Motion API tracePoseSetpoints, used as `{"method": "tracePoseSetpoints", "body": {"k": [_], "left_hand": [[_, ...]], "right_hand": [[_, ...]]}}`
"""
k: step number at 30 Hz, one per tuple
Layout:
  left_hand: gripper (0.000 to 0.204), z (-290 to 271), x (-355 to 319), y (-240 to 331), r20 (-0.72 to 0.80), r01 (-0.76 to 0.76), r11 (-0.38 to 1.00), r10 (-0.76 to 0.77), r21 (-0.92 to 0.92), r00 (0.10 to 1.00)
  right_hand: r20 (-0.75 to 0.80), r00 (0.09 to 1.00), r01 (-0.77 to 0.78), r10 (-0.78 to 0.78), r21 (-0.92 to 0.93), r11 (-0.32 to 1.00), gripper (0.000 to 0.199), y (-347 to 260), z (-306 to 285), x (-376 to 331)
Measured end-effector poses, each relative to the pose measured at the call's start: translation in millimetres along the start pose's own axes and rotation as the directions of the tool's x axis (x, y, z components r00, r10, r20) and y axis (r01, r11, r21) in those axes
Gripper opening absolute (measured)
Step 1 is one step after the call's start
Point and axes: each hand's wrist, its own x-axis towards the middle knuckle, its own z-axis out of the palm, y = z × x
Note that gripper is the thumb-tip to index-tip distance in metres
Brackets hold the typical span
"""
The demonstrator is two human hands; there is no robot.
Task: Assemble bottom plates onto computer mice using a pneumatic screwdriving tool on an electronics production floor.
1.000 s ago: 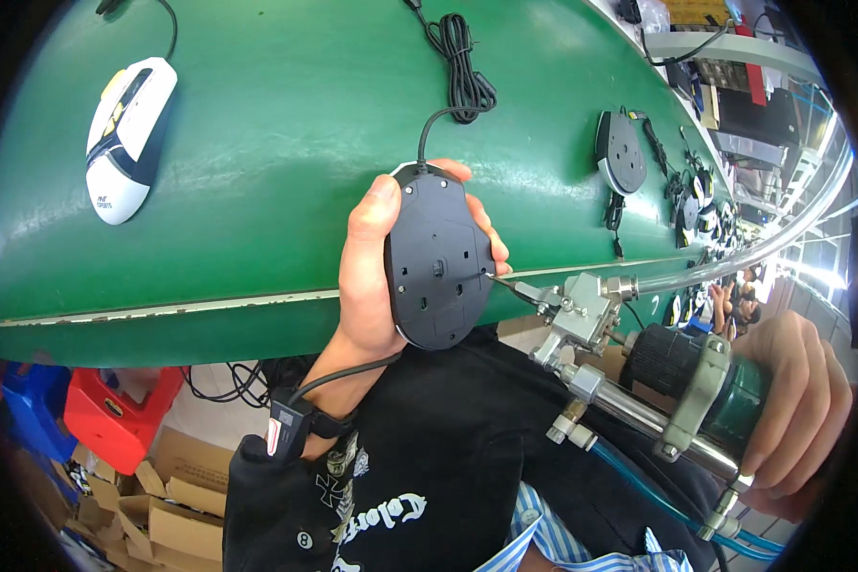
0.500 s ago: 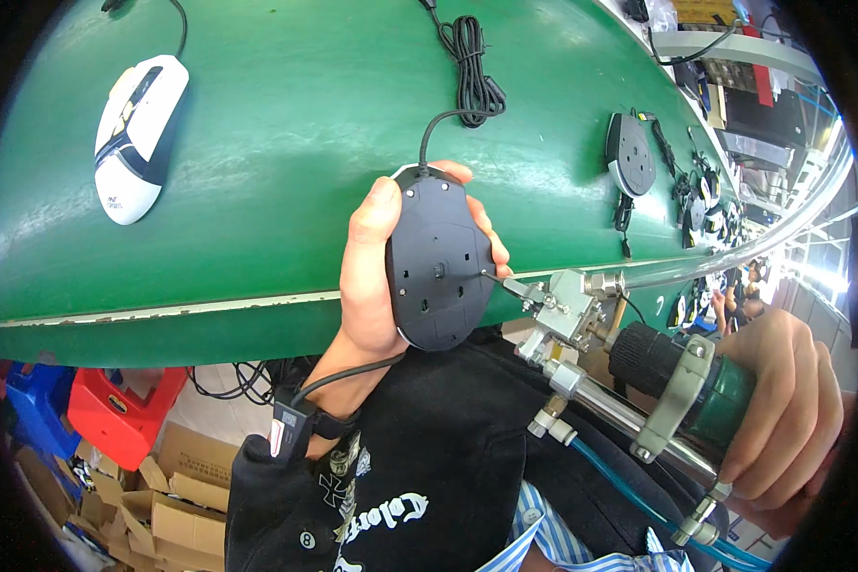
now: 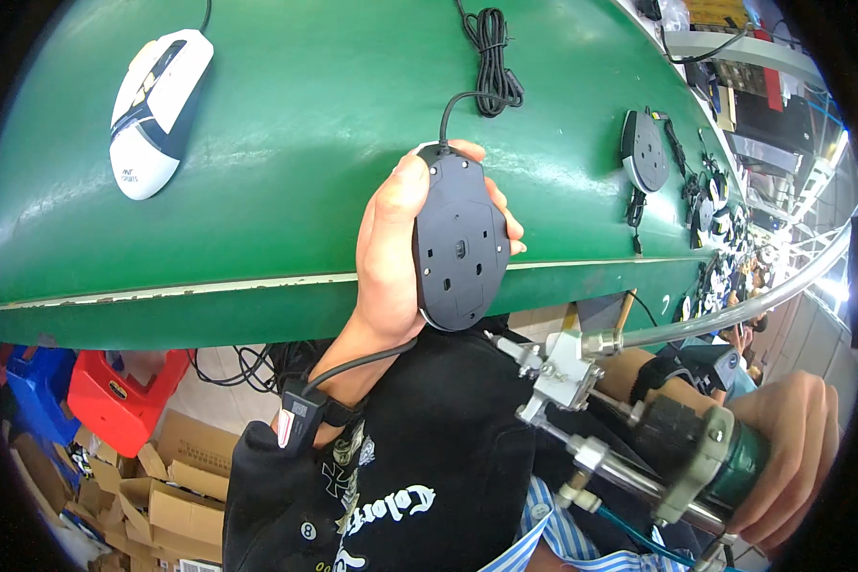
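Note:
My left hand (image 3: 388, 262) grips a black computer mouse (image 3: 459, 250) turned underside up, held over the near edge of a green conveyor belt (image 3: 305, 133). Its cable runs up to a coiled bundle (image 3: 491, 57) on the belt. My right hand (image 3: 786, 458) is wrapped around a green and metal powered screwdriver (image 3: 639, 439) at the lower right. The driver's tip points up and left and sits a little below the mouse, apart from it.
A white and dark blue mouse (image 3: 154, 110) lies on the belt at the far left. Another upside-down black mouse (image 3: 644, 151) and more lie further right. A clear air hose (image 3: 734, 310) arcs right. Red (image 3: 114, 400) and blue bins and cardboard boxes (image 3: 153, 496) sit below.
The screwdriver tip has drawn back down and right, away from the mouse underside it was touching. The white mouse has drifted right along the belt.

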Motion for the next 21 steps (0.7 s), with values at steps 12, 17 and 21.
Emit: {"method": "tracePoseSetpoints", "body": {"k": [12,17,21], "left_hand": [[0.066,-5.5,-3.0,-0.3,-0.002,0.012,1.0,-0.012,0.02,1.0],[0.066,-8.4,-2.1,0.6,-0.001,0.022,0.998,-0.022,-0.053,1.0],[0.067,-5.5,1.0,1.6,-0.001,0.035,0.99,-0.035,-0.136,0.999]], "right_hand": [[-0.299,0.954,-0.087,-0.002,-0.283,0.955,0.013,80.4,17.9,-1.1],[-0.28,0.958,-0.145,0.062,-0.285,0.947,0.013,84.0,14.5,-0.6],[-0.071,0.976,-0.215,0.207,-0.118,0.97,0.01,64.1,-12.9,10.1]]}}
